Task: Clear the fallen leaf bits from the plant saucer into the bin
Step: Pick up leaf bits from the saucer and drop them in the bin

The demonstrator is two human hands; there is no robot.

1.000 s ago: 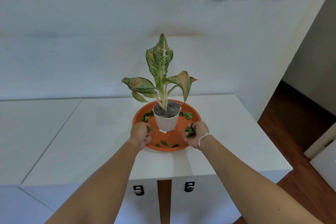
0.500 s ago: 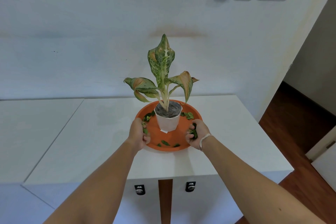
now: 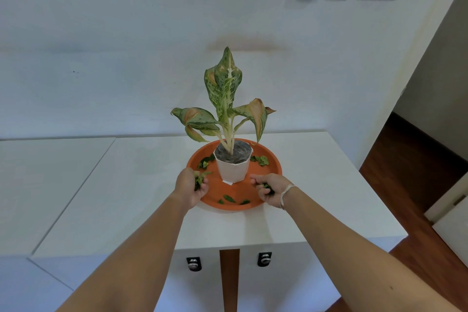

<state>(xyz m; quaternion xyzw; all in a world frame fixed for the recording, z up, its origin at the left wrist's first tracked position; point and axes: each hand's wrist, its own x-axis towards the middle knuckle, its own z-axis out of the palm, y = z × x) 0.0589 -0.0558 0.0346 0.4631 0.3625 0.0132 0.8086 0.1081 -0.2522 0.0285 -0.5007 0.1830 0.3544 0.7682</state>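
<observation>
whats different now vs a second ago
Little has moved. The left hand and right hand stay curled at the near rim of the orange saucer, each still clutching leaf bits; the right hand's fingers have loosened a little. Loose leaf bits on the saucer and the potted plant are unchanged.

saucer point(image 3: 274, 172): orange, round, flat on top | leaf bits point(image 3: 229, 198): green scraps (some clutched in fists)

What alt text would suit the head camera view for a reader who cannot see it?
Both hands, left hand and right hand, clutch green leaf bits over an orange saucer on a white cabinet top. A white pot with a variegated plant stands in the saucer; more leaf bits lie around it. No bin is in view.
</observation>
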